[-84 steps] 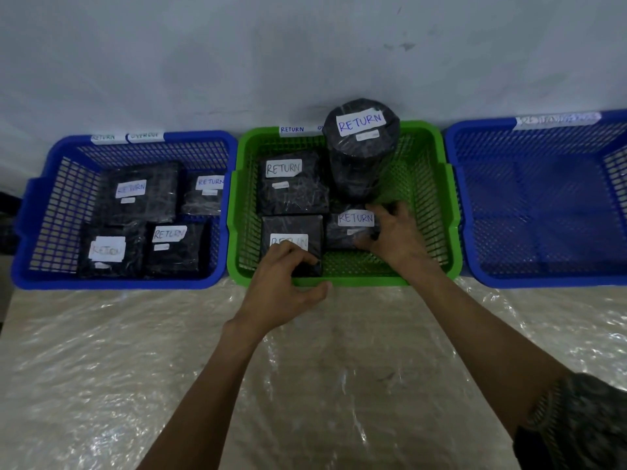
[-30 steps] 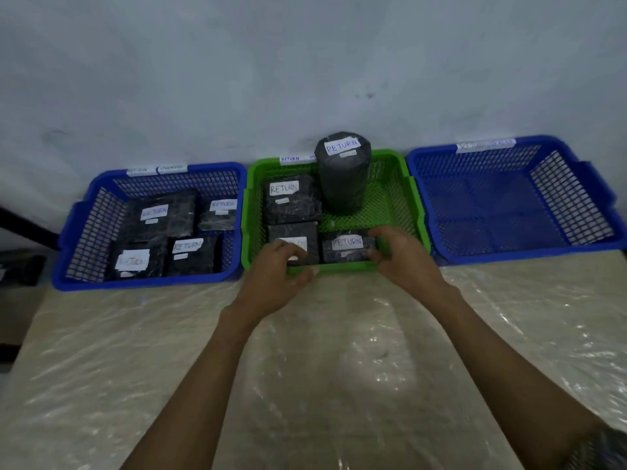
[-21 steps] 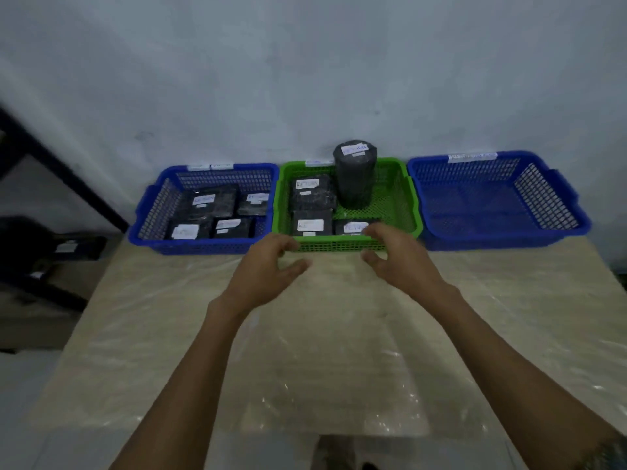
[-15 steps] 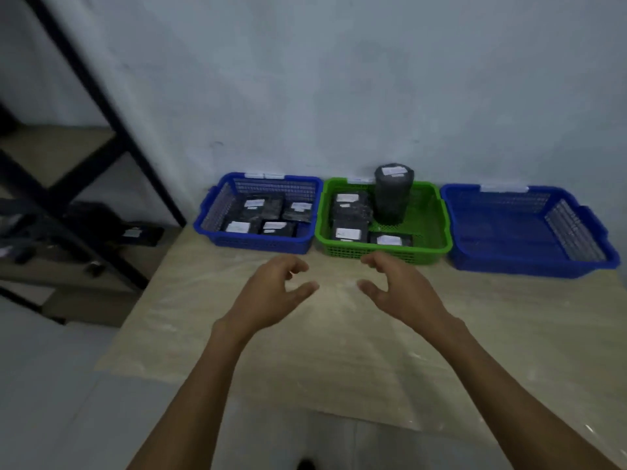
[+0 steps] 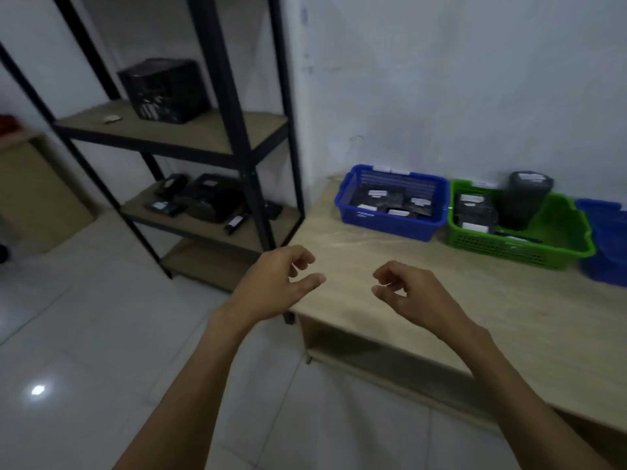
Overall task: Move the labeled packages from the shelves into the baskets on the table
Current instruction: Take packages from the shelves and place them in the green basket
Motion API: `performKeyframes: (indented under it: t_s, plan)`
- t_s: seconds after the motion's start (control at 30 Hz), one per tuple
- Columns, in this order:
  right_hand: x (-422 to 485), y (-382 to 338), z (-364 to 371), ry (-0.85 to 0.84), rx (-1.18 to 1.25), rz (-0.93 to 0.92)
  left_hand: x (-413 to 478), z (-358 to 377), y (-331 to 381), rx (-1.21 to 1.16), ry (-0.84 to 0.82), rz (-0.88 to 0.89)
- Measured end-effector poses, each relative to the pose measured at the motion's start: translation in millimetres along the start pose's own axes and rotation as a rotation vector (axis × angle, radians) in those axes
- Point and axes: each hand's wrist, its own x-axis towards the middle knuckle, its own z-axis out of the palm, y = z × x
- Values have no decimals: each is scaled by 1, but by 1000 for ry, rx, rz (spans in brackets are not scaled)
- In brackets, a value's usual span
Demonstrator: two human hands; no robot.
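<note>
My left hand and my right hand float empty, fingers loosely curled and apart, over the table's near left corner. On the table by the wall stand a blue basket with several black labeled packages, a green basket holding flat black packages and a tall black cylinder package, and a second blue basket cut off at the right edge. The black metal shelf unit at left carries a large black box on its upper board and several black packages on the middle board.
The wooden table reaches from the shelf unit to the right edge. A cardboard-coloured box stands at far left on the white tiled floor. A small pale item lies on the upper shelf board.
Both hands came out of the green basket empty and drew back. The view swung left and away from the baskets, so the shelf unit now fills the left half.
</note>
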Motion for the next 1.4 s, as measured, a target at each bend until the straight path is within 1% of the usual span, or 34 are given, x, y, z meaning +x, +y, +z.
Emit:
performKeyframes:
  t_s: [0.2,0.33,0.43,0.53,0.7,0.77,0.93,1.03,1.13,1.27,1.4]
  plan:
    - [30,-99,67,-75,15,-49,-27,-78,-73,-31,6,-63]
    - [80,-145,104,-124,-56,-83,-15,-127,-133,-28,37,-101]
    - [127,-172,134,-130,-48,-103,0,-161,-180,-27,81,-130]
    - [177,-202,164,-155,-31,-100,17,-194,-224,-8,50,-167]
    - [259,-264,204,-174,-15,-153,50,-262,-295,5,64,-192]
    - [291,-287,220,-175,-25,-172,64,-289,-327,5,78,-177]
    - [375,-340,272,-159,-38,-145,109,-351,-420,5,98,-147]
    - [417,-374,304,-130,-1,-91,138,-390,-472,12,69,-140]
    - [456,-410,332,-122,51,-63,166,-428,-511,17,13,-124]
    - [512,-449,358,-93,112,-43,208,-471,-556,12,31,-117]
    - [576,-472,384,-101,90,-38,252,-498,-609,-20,14,-138]
